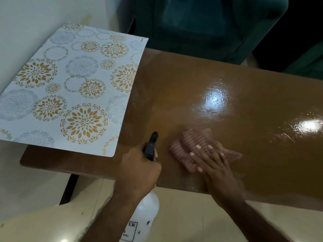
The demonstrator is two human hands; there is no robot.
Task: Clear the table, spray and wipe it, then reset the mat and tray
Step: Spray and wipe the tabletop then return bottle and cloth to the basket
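The brown glossy table (227, 81) shows wet droplets and glare. My left hand (139, 170) grips a white spray bottle (145, 213) by its black trigger head, held at the table's near edge. My right hand (215, 165) lies flat, fingers spread, pressing a pink striped cloth (190, 144) onto the tabletop near the front. A white mat (70, 88) printed with gold and grey flower circles lies on the table's left end, overhanging its edges. No tray is in view.
A dark green upholstered chair (201, 23) stands behind the table's far edge. A pale wall (26, 23) runs along the left. Cream floor tiles (183, 215) show below the near edge, with a dark table leg (68, 191) at the left.
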